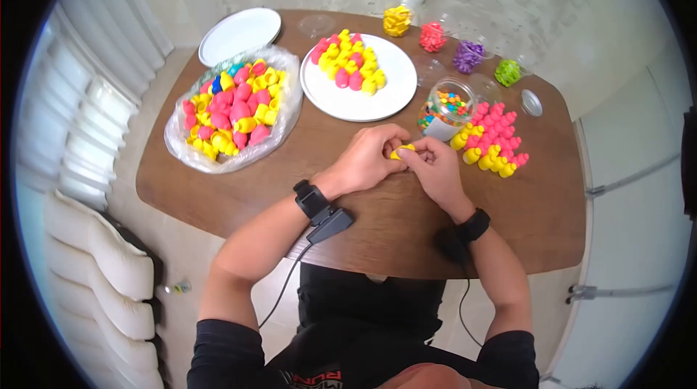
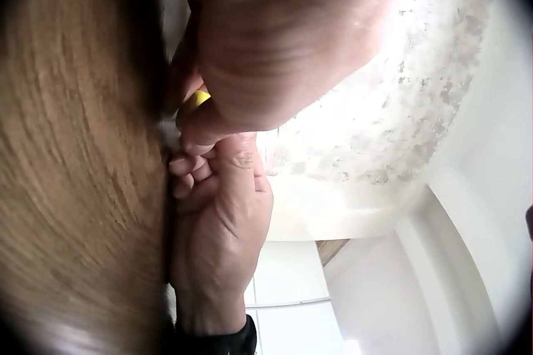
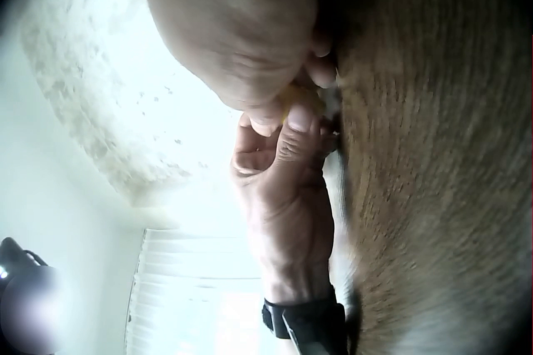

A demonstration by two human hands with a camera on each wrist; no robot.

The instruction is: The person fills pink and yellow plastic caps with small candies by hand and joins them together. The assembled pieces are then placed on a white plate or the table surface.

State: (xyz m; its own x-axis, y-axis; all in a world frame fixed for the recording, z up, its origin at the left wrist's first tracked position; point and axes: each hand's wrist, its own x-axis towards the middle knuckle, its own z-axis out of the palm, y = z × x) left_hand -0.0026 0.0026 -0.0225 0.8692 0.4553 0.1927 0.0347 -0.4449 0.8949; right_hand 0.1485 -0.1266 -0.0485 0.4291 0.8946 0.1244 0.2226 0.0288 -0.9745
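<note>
Over the middle of the table, my left hand [image 1: 365,159] and right hand [image 1: 440,173] meet at a small rounded yellow piece [image 1: 401,152]. Fingers and thumbs of both hands pinch it, covering most of it. In the left wrist view a bit of the yellow piece [image 2: 198,99] peeks out between the fingers. Just beyond the hands stands an open clear jar [image 1: 444,127] holding small multicoloured pieces. Right of the jar, small pink figures [image 1: 499,127] and yellow figures [image 1: 496,161] of similar shape are grouped in rows.
A clear plastic bag [image 1: 284,109] of pink and yellow pieces sits left. A white plate [image 1: 396,95] bears more pieces; another white plate [image 1: 243,33] lies behind. Yellow [image 1: 397,21], pink [image 1: 433,37], purple [image 1: 468,57] and green bundles [image 1: 507,72] line the far edge, near a round lid [image 1: 531,103].
</note>
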